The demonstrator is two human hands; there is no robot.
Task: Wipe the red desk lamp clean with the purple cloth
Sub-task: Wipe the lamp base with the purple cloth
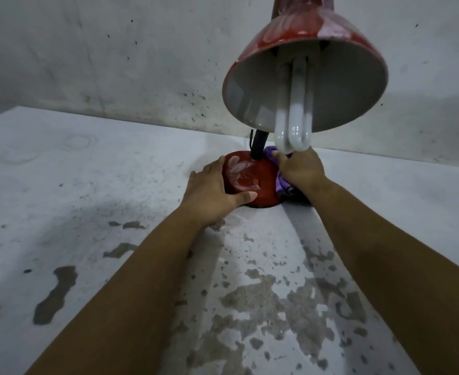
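- The fingers [281, 159] of the right hand [300, 169] are curled round a bunched part of the purple cloth [283, 185], which is gripped and held against the right and rear side of the lamp base [252, 182].
- More of the cloth is seen behind the base, beside the black neck [259, 144], and under the right wrist, where it lies on the surface [87, 185].
- The fingers [215, 169] of the left hand [212, 188] are spread and laid flat round the left side of the base; the thumb [243, 197] is stretched across the front lower edge. The base is braced between thumb and fingers rather than closed upon.
- The red desk lamp stands upright on the surface, near the wall [115, 63], with its round base resting flat.
- Pale smears are visible on the top of the base, and a small switch [256, 183] is seen on its front.
- The red shade [304, 31] hangs above the hands and close to the camera, tilted so that its grey inside is shown; whitish streaks are seen on its outside.
- A white U-shaped bulb [294, 112] projects beyond the rim of the shade.
- The surface is pale and worn, with patches where the coating is flaked off in the foreground.
- Both bare forearms are stretched out from the lower edge of the view.
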